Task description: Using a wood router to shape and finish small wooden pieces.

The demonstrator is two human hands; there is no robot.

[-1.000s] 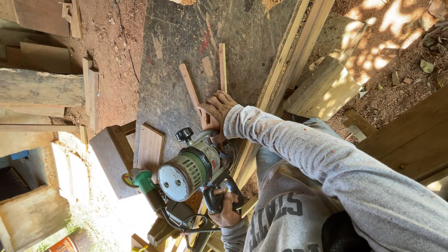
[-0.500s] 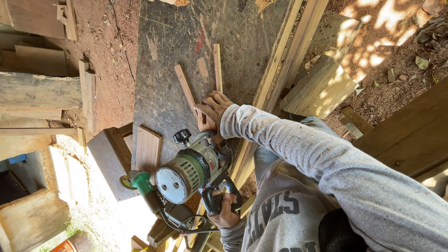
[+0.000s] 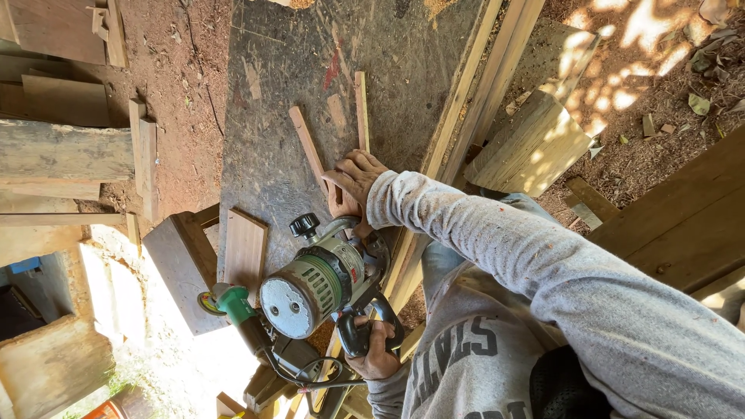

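My right hand [image 3: 353, 182] presses down on the near end of a thin wooden strip [image 3: 306, 147] that lies on a dark, scuffed board [image 3: 295, 70]. Just behind that hand stands a green and silver router [image 3: 318, 283] with a black knob [image 3: 304, 225] on its side. My left hand [image 3: 376, 353] is wrapped around the router's black handle. My grey sleeve [image 3: 528, 248] runs across the right of the view.
A second thin strip [image 3: 362, 109] and a small offcut [image 3: 337, 114] lie on the board. A flat wooden piece [image 3: 245, 250] sits at its edge beside a green power tool [image 3: 233, 304]. Planks [image 3: 473, 85], a wooden block [image 3: 531, 143] and beams [image 3: 62, 151] surround it on red dirt.
Both hands and the router stay almost where they were. Only the view has shifted slightly.
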